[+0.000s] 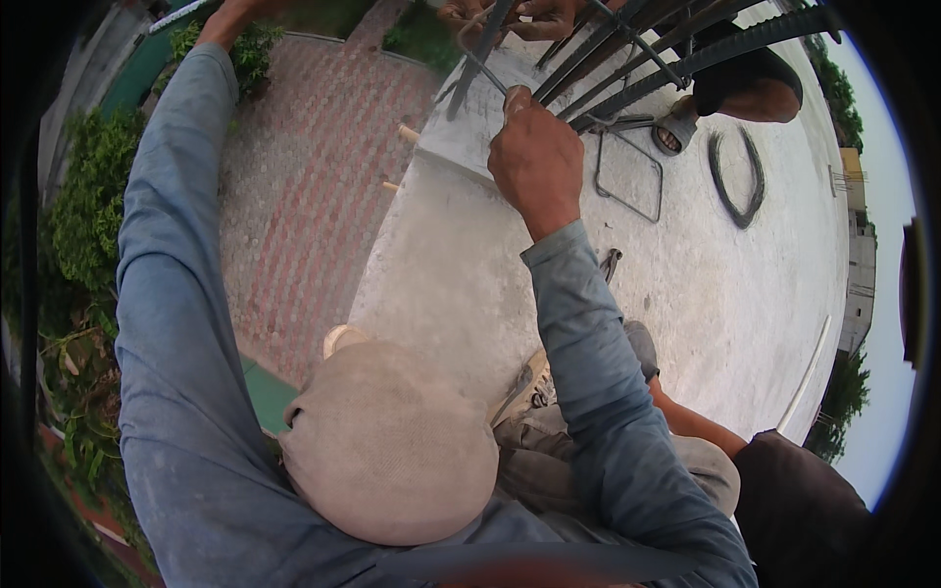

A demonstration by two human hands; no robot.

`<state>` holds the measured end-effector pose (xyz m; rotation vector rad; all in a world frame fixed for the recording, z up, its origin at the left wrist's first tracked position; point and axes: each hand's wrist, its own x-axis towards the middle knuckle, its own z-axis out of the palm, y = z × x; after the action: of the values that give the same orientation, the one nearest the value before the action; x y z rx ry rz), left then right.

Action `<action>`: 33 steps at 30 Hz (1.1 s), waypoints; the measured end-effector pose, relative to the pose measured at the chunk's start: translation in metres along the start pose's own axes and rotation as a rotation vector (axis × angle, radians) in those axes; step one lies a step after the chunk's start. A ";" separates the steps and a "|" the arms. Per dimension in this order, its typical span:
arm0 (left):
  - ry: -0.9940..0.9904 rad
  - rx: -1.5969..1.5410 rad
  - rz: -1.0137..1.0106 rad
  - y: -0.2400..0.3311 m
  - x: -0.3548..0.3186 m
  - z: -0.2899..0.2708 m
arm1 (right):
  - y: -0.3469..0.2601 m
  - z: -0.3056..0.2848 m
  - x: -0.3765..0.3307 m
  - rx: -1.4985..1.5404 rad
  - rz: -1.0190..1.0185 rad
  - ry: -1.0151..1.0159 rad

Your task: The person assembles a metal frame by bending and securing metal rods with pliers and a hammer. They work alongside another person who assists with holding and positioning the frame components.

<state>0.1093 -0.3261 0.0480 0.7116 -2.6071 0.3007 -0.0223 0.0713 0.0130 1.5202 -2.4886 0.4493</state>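
At the top centre, my right hand (537, 162) is closed around the end of a thin bent steel stirrup (478, 65), thumb uppermost. Ribbed reinforcing bars (708, 57) fan out just beyond and to the right of it. Another person's hands (534, 18) are at the same bars and stirrup, at the upper edge. My left arm stretches far forward on the left, and my left hand (235, 18) is cut off by the picture's edge, so its fingers are hidden. A square stirrup (660, 186) lies on the concrete right of my right hand.
I am on a concrete slab (441, 255) whose left edge drops to paving (314, 176) far below. A coil of dark wire (720, 186) and a small dark metal tool (611, 265) lie on it. Another person's bare arm (696, 421) is close on my right.
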 end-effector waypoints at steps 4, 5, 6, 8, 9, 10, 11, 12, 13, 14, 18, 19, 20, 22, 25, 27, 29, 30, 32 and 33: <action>-0.032 -0.064 -0.040 -0.021 -0.001 0.012 | 0.001 0.002 0.000 0.031 0.003 0.019; -0.075 -0.032 -0.039 -0.027 -0.003 0.018 | 0.001 0.003 0.000 0.030 -0.002 0.024; -0.120 0.000 -0.039 -0.032 -0.006 0.026 | 0.002 0.003 0.000 0.029 -0.009 0.027; -0.127 -0.010 -0.020 -0.038 -0.012 0.042 | 0.003 0.004 -0.001 0.025 -0.016 0.035; -0.131 -0.014 -0.014 -0.039 -0.014 0.048 | 0.003 0.004 -0.001 0.022 -0.022 0.042; -0.134 -0.013 -0.010 -0.039 -0.016 0.053 | 0.004 0.004 -0.001 0.018 -0.028 0.049; -0.136 -0.012 -0.007 -0.038 -0.018 0.057 | 0.004 0.004 -0.001 0.026 -0.028 0.056; -0.137 -0.011 -0.004 -0.036 -0.018 0.059 | 0.004 0.004 -0.001 0.033 -0.029 0.063; -0.163 -0.007 0.003 -0.033 -0.019 0.060 | 0.004 0.004 -0.001 0.039 -0.029 0.065; -0.191 -0.004 0.009 -0.029 -0.018 0.059 | 0.005 0.004 -0.001 0.035 -0.027 0.065; -0.109 0.018 0.134 -0.017 -0.013 0.043 | 0.004 0.001 -0.001 0.023 -0.008 0.018; -0.119 0.014 0.118 -0.014 -0.011 0.037 | 0.004 0.000 -0.001 0.015 -0.002 0.009; -0.129 0.009 0.101 -0.012 -0.005 0.031 | 0.003 -0.001 -0.001 0.024 0.007 -0.005; -0.129 0.017 0.095 -0.008 0.006 0.020 | 0.002 -0.003 0.000 0.026 0.020 -0.029; -0.055 0.098 0.144 -0.004 0.026 0.004 | 0.000 -0.005 0.001 0.016 0.026 -0.066; -0.021 0.056 0.232 -0.004 0.038 -0.006 | 0.000 -0.006 0.001 0.020 0.031 -0.069; -0.111 0.052 0.234 -0.005 0.052 -0.013 | 0.000 -0.005 0.000 0.029 0.029 -0.045; -0.131 0.067 0.227 -0.007 0.057 -0.015 | 0.000 -0.004 0.000 0.037 0.022 -0.020; -0.177 0.094 0.213 -0.009 0.063 -0.016 | 0.000 -0.002 0.000 0.060 0.026 0.006; -0.183 0.106 0.234 -0.010 0.065 -0.015 | 0.000 -0.001 0.000 0.077 0.034 0.008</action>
<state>0.0688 -0.3580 0.0918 0.4878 -2.8721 0.4664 -0.0221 0.0717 0.0140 1.5024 -2.5218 0.5620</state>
